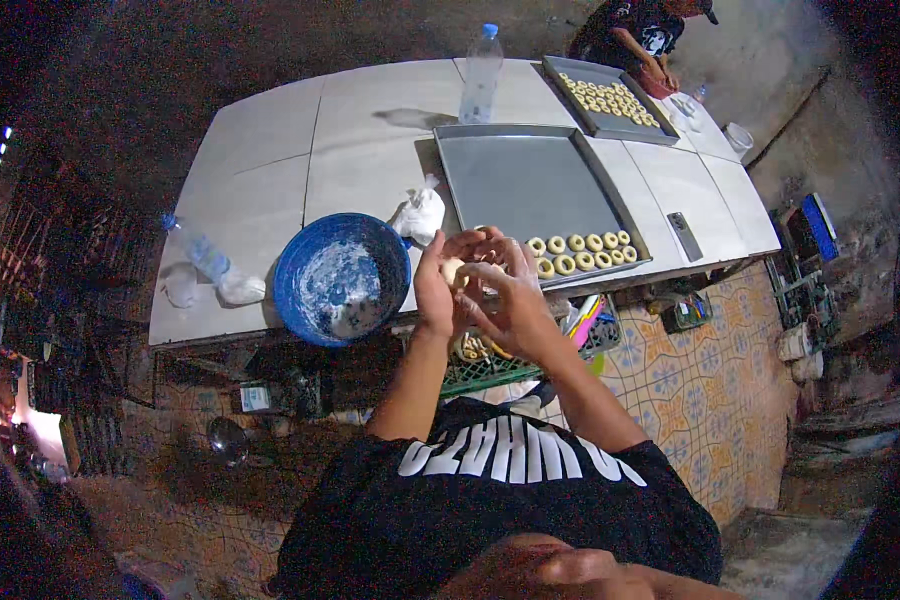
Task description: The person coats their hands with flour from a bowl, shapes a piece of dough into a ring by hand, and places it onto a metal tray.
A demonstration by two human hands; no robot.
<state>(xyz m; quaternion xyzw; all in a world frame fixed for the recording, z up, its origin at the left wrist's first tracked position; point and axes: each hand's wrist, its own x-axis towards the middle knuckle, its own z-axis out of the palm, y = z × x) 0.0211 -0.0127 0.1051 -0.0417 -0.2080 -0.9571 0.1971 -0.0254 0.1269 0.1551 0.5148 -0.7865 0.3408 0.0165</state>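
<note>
My left hand (434, 292) is cupped around a pale piece of dough (452, 270), most of it hidden by my fingers. Curled in against the same piece, my right hand (516, 306) has its fingers bent and floury. Both hands are above the table's near edge, in front of a large grey baking tray (510, 180). Two rows of pale dough rings (563, 264) lie along that tray's near side. Just left of my hands stands a blue basin (288, 285) with white flour inside, and a knotted bag of white powder (422, 212) sits beside it.
Across the table (260, 130), another person (635, 40) works by a second tray (610, 128) full of dough rings. A clear bottle with a blue cap (481, 75) stands behind the near tray. A dark phone (683, 236) lies at right. Below the edge is a green crate (460, 375).
</note>
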